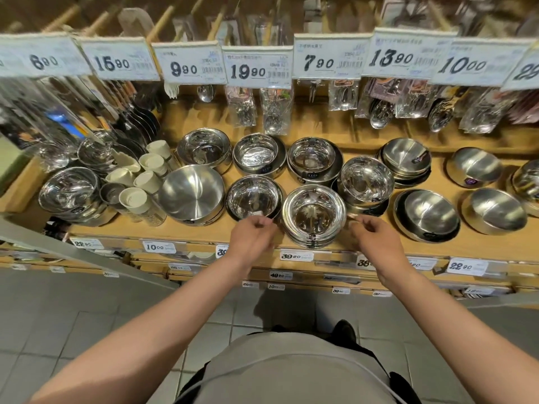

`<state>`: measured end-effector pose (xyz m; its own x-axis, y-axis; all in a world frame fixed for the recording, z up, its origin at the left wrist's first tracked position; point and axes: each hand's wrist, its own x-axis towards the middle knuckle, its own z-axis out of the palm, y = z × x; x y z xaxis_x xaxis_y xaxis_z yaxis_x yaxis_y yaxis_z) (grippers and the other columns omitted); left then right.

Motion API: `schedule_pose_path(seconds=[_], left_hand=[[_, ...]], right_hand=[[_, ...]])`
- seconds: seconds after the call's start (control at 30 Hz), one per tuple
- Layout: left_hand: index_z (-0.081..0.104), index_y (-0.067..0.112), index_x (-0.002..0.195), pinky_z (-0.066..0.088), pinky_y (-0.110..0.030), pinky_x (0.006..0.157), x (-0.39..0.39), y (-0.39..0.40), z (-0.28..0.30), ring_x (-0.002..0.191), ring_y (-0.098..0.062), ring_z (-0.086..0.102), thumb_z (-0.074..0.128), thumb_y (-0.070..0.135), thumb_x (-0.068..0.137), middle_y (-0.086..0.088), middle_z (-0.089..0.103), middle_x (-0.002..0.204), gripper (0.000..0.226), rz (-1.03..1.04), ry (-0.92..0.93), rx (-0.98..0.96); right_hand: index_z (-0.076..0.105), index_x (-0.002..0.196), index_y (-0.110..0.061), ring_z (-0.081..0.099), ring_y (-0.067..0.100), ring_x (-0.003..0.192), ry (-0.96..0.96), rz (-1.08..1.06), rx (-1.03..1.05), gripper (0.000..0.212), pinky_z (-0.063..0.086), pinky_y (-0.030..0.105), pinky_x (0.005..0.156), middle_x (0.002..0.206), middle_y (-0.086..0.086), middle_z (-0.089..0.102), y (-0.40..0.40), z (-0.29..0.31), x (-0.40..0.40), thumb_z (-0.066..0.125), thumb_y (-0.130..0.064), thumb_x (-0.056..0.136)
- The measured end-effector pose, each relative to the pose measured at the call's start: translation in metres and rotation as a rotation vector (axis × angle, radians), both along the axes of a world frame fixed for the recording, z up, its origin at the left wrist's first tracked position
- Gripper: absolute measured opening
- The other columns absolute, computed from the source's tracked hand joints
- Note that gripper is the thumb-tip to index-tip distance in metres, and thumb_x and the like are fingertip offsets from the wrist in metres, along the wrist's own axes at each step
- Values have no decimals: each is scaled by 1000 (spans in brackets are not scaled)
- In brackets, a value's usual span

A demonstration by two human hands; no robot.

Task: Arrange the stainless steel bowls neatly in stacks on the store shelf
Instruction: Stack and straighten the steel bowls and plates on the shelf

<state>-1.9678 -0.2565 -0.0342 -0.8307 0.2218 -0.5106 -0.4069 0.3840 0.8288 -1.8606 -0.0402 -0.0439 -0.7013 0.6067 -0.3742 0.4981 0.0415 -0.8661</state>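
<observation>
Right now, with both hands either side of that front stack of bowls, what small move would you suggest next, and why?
Probably close both hands on the front stack and square it up. The left hand and right hand flank it with loosely curled fingers, holding nothing, and its lower rims look slightly uneven at the shelf edge.

The wooden shelf (364,147) carries stacked steel bowls (313,217) and white cups (151,163).

A grey top (291,371) is worn, forearms left bare, no sleeves seen; dark shoes (344,328) are glimpsed below.
</observation>
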Motion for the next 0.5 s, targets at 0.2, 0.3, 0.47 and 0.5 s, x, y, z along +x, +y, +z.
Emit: schedule_pose_path(seconds=[0.2,0.3,0.47,0.5], left_hand=[[68,11,88,58,-30,67,-14,-41,6,58,-11,65,60,8,99,3,68,66,14,154,19,87],[68,11,90,59,-36,73,-23,-56,12,61,-13,65,59,4,98,2,69,68,14,272,38,123],[67,13,91,59,-36,81,-32,-74,27,76,-15,62,59,5,98,-4,65,86,14,384,94,169],[67,13,92,59,-36,81,-32,-77,30,78,-16,62,59,6,99,-4,65,88,13,398,101,171]], right_hand=[[71,100,-17,56,21,81,93,18,-86,12,51,43,78,85,0,64,-4,16,-2,63,-23,95],[71,99,-15,59,23,83,119,83,-86,12,55,46,86,86,1,66,-10,26,-10,61,-23,96],[75,87,-28,65,18,84,142,148,-98,21,58,38,86,82,-2,68,-19,40,-22,60,-23,99],[75,87,-27,62,16,82,149,168,-109,21,58,35,82,79,-3,66,-21,41,-24,59,-22,100]])
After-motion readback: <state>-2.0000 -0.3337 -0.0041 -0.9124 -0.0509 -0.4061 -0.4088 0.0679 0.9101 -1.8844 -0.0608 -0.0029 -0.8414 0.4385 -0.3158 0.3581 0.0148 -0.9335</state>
